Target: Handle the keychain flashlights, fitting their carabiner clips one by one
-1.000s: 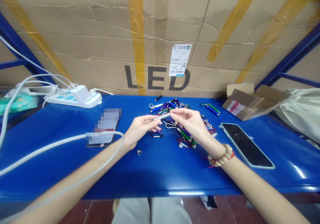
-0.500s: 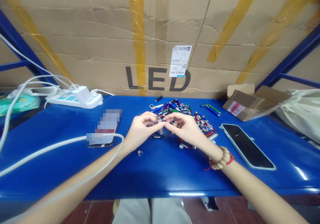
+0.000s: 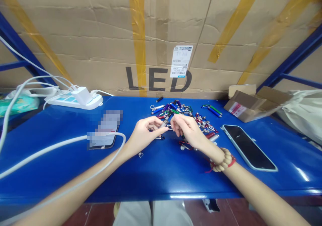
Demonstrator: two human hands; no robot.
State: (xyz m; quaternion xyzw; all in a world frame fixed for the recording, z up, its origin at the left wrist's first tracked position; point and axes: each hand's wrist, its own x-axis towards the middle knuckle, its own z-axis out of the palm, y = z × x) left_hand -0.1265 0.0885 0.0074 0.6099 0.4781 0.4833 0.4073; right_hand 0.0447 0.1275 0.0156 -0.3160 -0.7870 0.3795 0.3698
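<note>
We see the left hand (image 3: 144, 134) and the right hand (image 3: 188, 131) meeting above the blue surface (image 3: 161, 175), just in front of a pile of small keychain flashlights (image 3: 187, 113). The grip of the left hand is clamped on a small silver flashlight (image 3: 164, 122): thumb and fingertips are closed around its lower end. The flashlight is lifted off the surface and tilted, its upper end pointing toward the right hand. The grip of the right hand is drawn together just beside this upper end. Whether it touches the flashlight or pinches some small part, we cannot tell. On the right wrist there is a bead bracelet (image 3: 222, 161).

Under the hands a black carabiner (image 3: 159, 138) lies on the surface, and a tiny metal part (image 3: 140, 154) lies near the left wrist. A dark phone (image 3: 249, 147) lies to the right of the pile. Another phone (image 3: 103, 135), blurred, lies to the left, with a white cable (image 3: 62, 145) curving beside it. At the far left rests a white power strip (image 3: 75, 100), at the far right an open cardboard box (image 3: 254, 101). Behind all stands a big carton (image 3: 100, 44) printed with LED
</note>
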